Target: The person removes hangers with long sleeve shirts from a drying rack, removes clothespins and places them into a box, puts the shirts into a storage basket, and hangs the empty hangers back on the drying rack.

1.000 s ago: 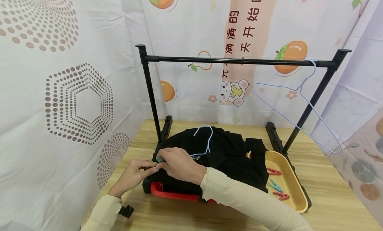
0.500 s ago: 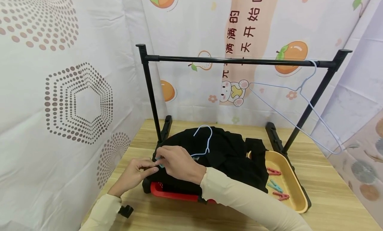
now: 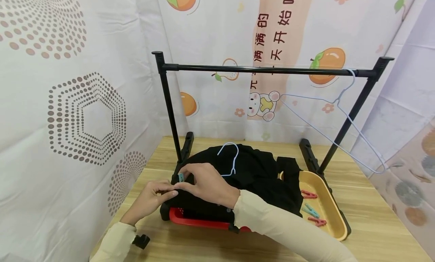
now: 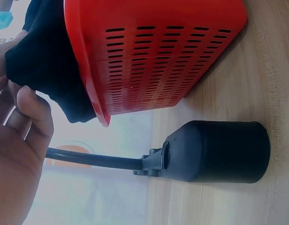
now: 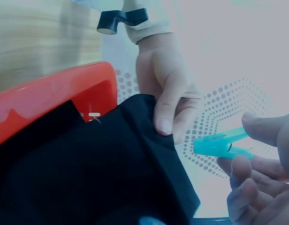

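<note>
In the head view a black garment [image 3: 258,175] lies heaped over a red basket [image 3: 200,223]. A pale blue hanger [image 3: 234,162] shows its hook above the cloth; its lower part is hidden. My left hand [image 3: 147,201] pinches the garment's near-left edge between thumb and fingers. Close above it, my right hand [image 3: 212,182] holds a teal clothespin [image 5: 217,144] by its two handles. In the right wrist view the clothespin's tip points toward the cloth edge, with a gap between. The left wrist view shows the cloth [image 4: 46,65] bunched at the left fingers.
A black rack's crossbar [image 3: 258,69] spans above the basket, with an empty blue hanger [image 3: 312,120] at its right end. To the right, a yellow tray [image 3: 340,220] holds red and teal clothespins. A patterned curtain [image 3: 86,118] stands close on the left.
My right hand has lifted slightly, and the clothespin in it has turned more upright. The left hand keeps its pinch on the garment. The head view has shifted a little.
</note>
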{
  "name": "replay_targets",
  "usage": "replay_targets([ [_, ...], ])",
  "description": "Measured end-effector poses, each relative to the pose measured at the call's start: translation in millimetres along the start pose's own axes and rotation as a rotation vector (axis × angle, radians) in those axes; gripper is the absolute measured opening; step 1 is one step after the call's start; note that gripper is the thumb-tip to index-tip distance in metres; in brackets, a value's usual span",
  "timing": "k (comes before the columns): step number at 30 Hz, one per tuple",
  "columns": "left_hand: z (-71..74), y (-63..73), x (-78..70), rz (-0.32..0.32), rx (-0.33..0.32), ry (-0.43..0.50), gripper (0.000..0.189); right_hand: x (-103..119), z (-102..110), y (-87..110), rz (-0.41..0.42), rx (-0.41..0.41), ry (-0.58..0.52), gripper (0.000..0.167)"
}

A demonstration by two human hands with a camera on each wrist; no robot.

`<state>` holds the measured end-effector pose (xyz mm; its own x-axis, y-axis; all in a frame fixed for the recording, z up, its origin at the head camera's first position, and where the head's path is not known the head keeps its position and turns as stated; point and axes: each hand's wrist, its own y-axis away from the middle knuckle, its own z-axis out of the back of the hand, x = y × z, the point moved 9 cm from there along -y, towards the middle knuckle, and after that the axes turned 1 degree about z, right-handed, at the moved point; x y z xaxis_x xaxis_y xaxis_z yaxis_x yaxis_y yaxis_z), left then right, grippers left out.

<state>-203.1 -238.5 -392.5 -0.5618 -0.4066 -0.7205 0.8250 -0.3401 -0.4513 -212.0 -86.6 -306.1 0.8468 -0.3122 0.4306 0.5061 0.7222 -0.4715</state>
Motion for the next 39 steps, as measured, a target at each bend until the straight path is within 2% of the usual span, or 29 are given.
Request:
replay_targets([
  [9, 1.1, 3.9, 1.5, 0.006, -0.013, -0.012, 0.019, -6.0, 18.7, 11.6, -0.062, -0.011, -0.062, 0.033],
  [14, 3.0, 3.6, 2.4, 0.032, -0.013, -0.023, 0.019, -12.9, 30.6, 20.8, -0.084, -0.031, -0.081, 0.033],
  [24, 3.5, 4.1, -1.1, -0.006, -0.029, -0.021, 0.019, -25.0, 45.0, 41.1, -0.133, -0.073, -0.084, 0.032],
  [33, 2.4, 4.8, 2.9, 0.02, -0.031, -0.021, 0.018, -33.5, 62.6, 55.7, -0.138, -0.157, -0.067, 0.029],
  [39, 2.8, 4.1, 3.0, 0.011, -0.047, -0.03, 0.018, -39.4, 73.5, 69.2, -0.153, -0.182, -0.048, 0.027],
])
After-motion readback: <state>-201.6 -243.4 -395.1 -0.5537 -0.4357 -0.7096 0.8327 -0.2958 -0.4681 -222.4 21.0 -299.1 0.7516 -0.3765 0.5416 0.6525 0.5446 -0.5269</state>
